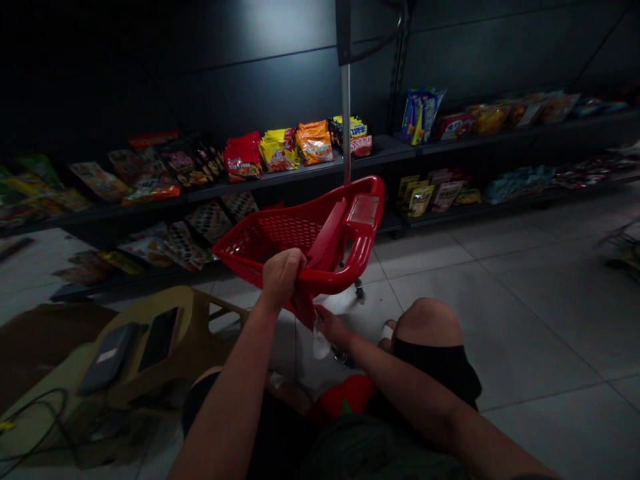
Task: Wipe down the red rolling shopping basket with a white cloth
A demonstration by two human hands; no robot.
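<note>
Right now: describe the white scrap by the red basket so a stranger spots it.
Find the red plastic basket held up before the snack shelves. Under its near rim, the right hand pinches a white tissue or cloth. It hangs limp, the one soft white piece beside the rigid red mesh.

Worn on the head, tilted forward and down, looking along both forearms (225,393). Very near: left hand (280,277), right hand (333,327), red basket (295,230). Farther off and straight ahead: the shelf (310,175), well apart from the basket, with tile floor (540,320) stretching away to the right.
</note>
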